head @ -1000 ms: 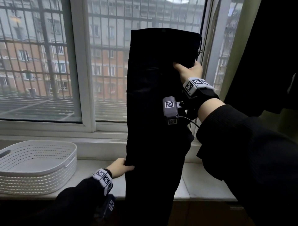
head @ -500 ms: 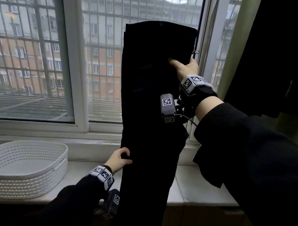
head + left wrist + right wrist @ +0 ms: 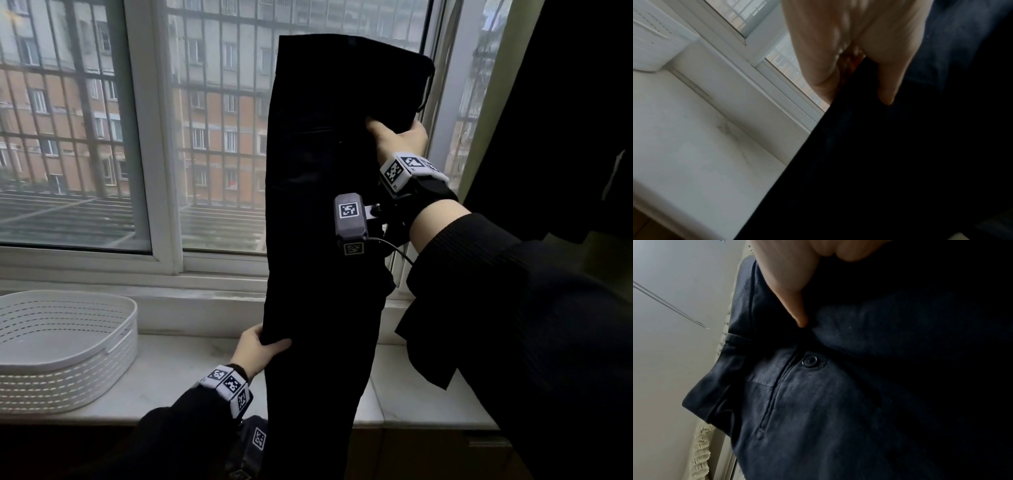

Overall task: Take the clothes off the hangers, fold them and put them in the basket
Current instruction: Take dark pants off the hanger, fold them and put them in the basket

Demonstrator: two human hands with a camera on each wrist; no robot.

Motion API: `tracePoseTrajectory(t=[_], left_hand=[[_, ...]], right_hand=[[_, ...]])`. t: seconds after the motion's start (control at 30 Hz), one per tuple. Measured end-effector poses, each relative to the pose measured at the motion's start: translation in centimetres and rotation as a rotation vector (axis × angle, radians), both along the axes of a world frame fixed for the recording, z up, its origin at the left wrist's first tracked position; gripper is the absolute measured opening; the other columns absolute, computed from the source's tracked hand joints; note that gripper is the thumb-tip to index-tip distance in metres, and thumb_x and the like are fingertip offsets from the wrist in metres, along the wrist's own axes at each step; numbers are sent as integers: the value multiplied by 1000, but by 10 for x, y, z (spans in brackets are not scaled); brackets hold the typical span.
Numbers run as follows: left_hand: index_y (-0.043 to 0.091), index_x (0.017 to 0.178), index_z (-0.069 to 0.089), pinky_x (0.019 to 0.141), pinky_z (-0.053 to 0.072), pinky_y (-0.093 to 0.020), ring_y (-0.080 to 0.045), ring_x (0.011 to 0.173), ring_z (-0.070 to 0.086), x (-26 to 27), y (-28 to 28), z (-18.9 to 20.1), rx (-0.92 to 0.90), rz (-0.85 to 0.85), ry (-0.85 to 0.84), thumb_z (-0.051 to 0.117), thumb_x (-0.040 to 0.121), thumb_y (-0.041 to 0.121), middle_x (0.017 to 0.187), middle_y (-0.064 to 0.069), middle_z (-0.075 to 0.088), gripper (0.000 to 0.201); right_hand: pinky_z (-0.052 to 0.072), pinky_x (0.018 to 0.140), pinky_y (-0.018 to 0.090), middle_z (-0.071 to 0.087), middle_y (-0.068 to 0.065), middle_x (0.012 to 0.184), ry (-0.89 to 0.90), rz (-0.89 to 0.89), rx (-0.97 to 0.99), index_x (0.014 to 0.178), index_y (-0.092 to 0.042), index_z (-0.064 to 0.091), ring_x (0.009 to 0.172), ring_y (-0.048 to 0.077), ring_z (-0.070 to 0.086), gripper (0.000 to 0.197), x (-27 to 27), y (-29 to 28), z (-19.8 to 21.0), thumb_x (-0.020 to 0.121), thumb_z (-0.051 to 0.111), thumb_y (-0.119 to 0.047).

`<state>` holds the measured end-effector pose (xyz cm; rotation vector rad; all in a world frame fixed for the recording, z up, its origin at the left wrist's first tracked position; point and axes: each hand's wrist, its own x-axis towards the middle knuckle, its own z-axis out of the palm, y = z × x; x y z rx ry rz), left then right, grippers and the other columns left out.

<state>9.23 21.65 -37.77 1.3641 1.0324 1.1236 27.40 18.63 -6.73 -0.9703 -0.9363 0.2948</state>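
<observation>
Before the window, both hands' grips pinch dark trousers [image 3: 322, 219] (left [image 3: 260, 349] low, right [image 3: 399, 137] high).

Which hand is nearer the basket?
Left. The left hand grips the trousers low, right of the basket; the right hand holds them higher, farther right.

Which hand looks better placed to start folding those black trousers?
Probably the left hand. It pinches the trousers partway down their edge, so it could lift that part toward the waist, which the right hand holds up high.
</observation>
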Motion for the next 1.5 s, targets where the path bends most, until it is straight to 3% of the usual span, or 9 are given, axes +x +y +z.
tracePoseTrajectory(t=[0.23, 0.37, 0.5, 0.67, 0.8, 1.03, 1.23, 1.33, 1.5], left_hand=[[2, 82, 57, 80, 51, -43, -23, 79, 62, -64, 40, 39, 104, 318, 409, 84, 35, 43, 83, -10, 65, 68], [5, 76, 55, 58, 38, -32, -24, 72, 57, -94, 50, 90, 229, 464, 598, 88, 54, 28, 72, -6, 61, 46], [10, 86, 53, 72, 37, -29, -22, 81, 52, -110, 82, 119, 331, 534, 612, 83, 63, 17, 83, -6, 56, 39], [16, 79, 49, 71, 39, -32, -32, 77, 55, -109, 152, 137, 339, 474, 563, 65, 73, 12, 70, -5, 52, 18], [18, 88, 54, 73, 45, -34, -33, 80, 61, -85, 210, 134, 309, 410, 623, 58, 70, -4, 63, 0, 56, 29], [12, 98, 60, 73, 38, -24, -27, 87, 61, 18, 269, 62, 243, 72, 758, 58, 70, -7, 84, -9, 64, 34], [3, 120, 49, 86, 46, -30, -24, 99, 58, 88, 243, -45, 80, -288, 738, 64, 71, -8, 118, -18, 58, 53], [5, 131, 43, 105, 40, -33, -25, 125, 49, 86, 223, -87, 92, -411, 925, 73, 68, 3, 133, -13, 51, 70], [16, 134, 44, 101, 36, -23, -20, 126, 48, 39, 187, -129, -134, -557, 1160, 74, 74, 16, 139, -6, 46, 67]], right_hand=[[45, 89, 23, 62, 8, 119, 31, -88, -34, 129, -5, 49, 109, 21, 59, 57, 17, -1, -3, 77, 71, -16], [43, 90, 22, 61, 8, 124, 86, -133, -56, 129, -6, 47, 113, 22, 59, 58, 30, 9, -13, 78, 70, -19], [41, 82, 19, 62, 9, 122, 185, -179, -105, 126, -4, 48, 111, 22, 60, 55, 45, 29, -22, 79, 70, -23], [42, 92, 23, 58, 8, 129, 196, -257, -198, 133, -6, 45, 117, 24, 57, 62, 63, 62, -34, 79, 69, -24], [40, 85, 23, 58, 8, 127, 231, -311, -262, 131, -7, 44, 116, 25, 57, 60, 79, 88, -47, 78, 69, -21], [35, 98, 21, 50, 2, 139, 215, -485, -308, 140, -13, 37, 128, 20, 47, 65, 117, 115, -79, 82, 65, -13], [45, 91, 25, 62, 4, 117, -12, -479, -373, 126, -13, 50, 110, 23, 59, 56, 129, 131, -128, 73, 69, -13], [45, 81, 21, 58, -4, 94, -177, -386, -418, 111, -13, 55, 93, 15, 57, 42, 119, 140, -163, 72, 71, -10], [37, 71, 16, 60, -5, 90, -367, -251, -521, 106, -14, 58, 90, 15, 59, 35, 90, 154, -224, 74, 71, -12]])
